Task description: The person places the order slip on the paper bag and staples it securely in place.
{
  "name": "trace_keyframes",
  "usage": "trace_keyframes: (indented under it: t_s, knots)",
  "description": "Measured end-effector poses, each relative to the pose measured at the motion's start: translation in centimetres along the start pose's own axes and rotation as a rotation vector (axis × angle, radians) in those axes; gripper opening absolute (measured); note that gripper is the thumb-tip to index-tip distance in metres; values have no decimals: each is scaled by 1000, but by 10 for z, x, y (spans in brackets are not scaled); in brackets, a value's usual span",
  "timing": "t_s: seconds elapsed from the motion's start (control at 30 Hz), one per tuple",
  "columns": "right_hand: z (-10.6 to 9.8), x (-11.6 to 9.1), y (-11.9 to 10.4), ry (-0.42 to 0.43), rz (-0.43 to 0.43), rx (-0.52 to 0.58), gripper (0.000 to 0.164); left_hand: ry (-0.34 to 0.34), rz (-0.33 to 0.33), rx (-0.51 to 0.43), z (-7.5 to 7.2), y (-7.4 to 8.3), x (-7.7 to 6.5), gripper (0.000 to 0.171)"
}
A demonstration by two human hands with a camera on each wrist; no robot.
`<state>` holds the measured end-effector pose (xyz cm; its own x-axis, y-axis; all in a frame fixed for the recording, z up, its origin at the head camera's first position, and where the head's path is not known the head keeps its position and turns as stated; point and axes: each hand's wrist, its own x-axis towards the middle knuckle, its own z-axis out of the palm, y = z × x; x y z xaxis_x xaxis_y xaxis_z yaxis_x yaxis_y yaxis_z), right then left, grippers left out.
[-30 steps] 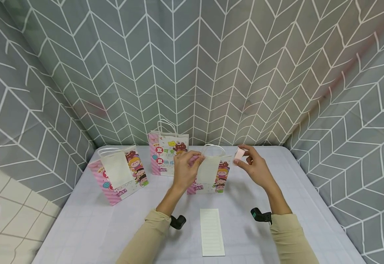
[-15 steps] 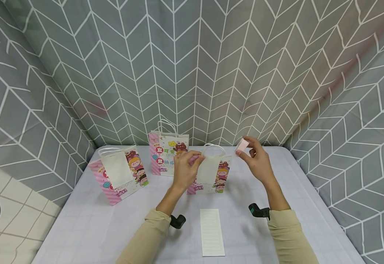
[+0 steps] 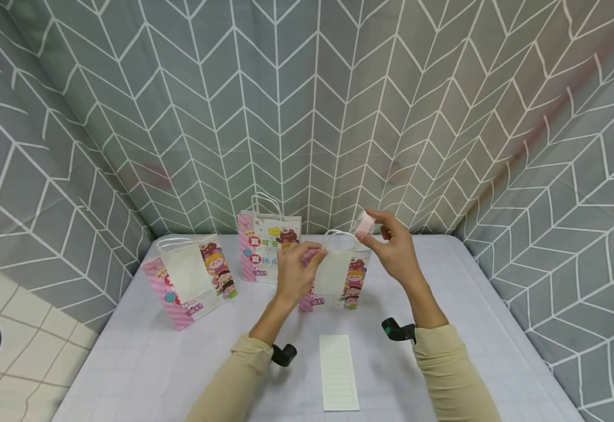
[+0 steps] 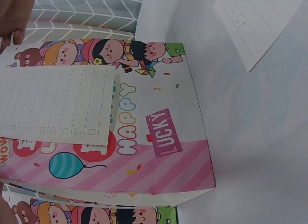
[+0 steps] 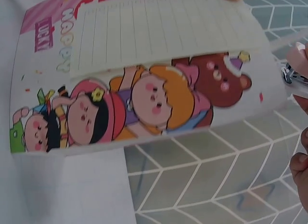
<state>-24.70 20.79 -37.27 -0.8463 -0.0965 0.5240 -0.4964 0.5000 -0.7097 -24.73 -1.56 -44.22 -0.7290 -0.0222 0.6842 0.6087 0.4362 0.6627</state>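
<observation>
A pink and white paper gift bag (image 3: 356, 284) with cartoon figures stands in the middle of the table. A lined cream paper sheet (image 3: 331, 275) lies against its front, also seen in the left wrist view as a checklist sheet (image 4: 57, 106). My left hand (image 3: 295, 269) pinches the bag's top edge together with the top of the sheet. My right hand (image 3: 399, 252) holds a small pink stapler (image 3: 366, 224) between thumb and fingers, just above the bag's upper right edge. In the right wrist view the stapler (image 5: 299, 62) shows its metal part near the bag's top.
Another gift bag (image 3: 217, 305) stands at left with a sheet on its front. A third bag (image 3: 247, 252) stands behind, partly hidden by my left hand. A lined paper pad (image 3: 339, 375) lies on the table (image 3: 153, 375) in front. Patterned grey curtains (image 3: 307, 117) surround the table.
My right hand first raised and tilted the stapler, then moved it left toward the bag's top edge. My left hand, the bags and the pad have stayed in place.
</observation>
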Motion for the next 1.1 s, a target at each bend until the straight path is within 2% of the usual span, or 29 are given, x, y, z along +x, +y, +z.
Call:
trace_keyframes:
  t_s: [0.17, 0.37, 0.7, 0.8, 0.97, 1.1]
  knots:
    - [10, 3, -6, -32, -79, 13, 51, 15, 13, 18, 1, 0, 0, 15]
    - [20, 2, -15, -110, -88, 17, 53, 28, 20, 40, 1, -1, 0, 17]
    - [27, -4, -22, -187, -92, -61, 50, 38, 35, 57, 2, -2, 1, 19]
    - [29, -5, -23, -205, -77, -86, 53, 34, 28, 55, 2, -3, 1, 20]
    - [30, -6, -22, -231, -1, -148, 60, 30, 23, 55, 2, -3, 1, 19]
    - [28, -6, -20, -253, 36, -160, 58, 36, 24, 57, 2, -4, 1, 18]
